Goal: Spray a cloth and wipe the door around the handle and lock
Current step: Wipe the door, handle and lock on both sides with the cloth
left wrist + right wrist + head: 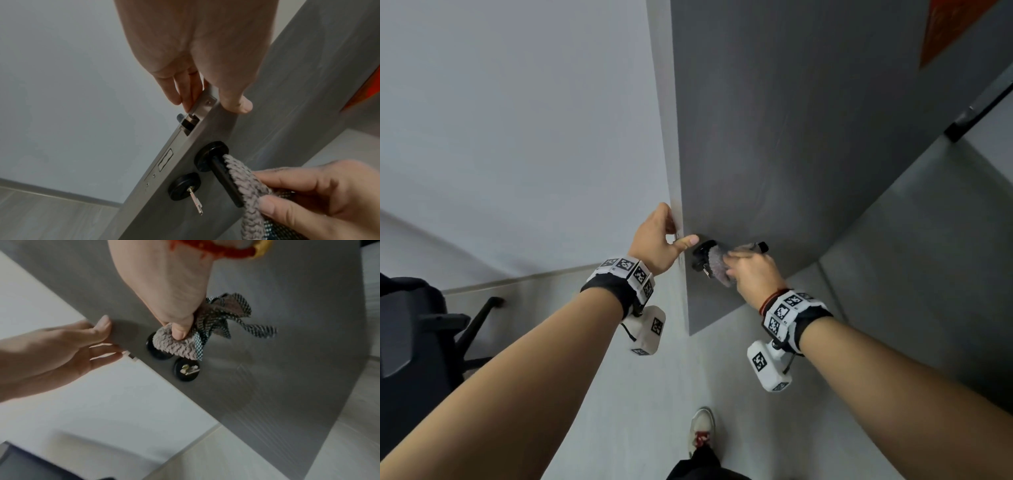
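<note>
Right hand (164, 293) grip wraps the nubby grey cloth (174, 345) around the black cylindrical handle (224, 177); left hand (654, 240) grip pinches the matte grey door (791, 137) edge.

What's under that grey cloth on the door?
The black handle: the cloth wraps its lever, gripped by the right hand. The round base shows; the lever's far end is covered.

A grey cloth (176, 345) with a checked mesh backing is gripped in the right hand (170, 293), the thumb pressed onto its fluffy side, and is held against the black handle rose (158, 353) on the grey door (267, 369). Just beside it, a key is seen in the black lock (186, 369). The door edge is held by the left hand (61, 345), thumb on the face.
</note>
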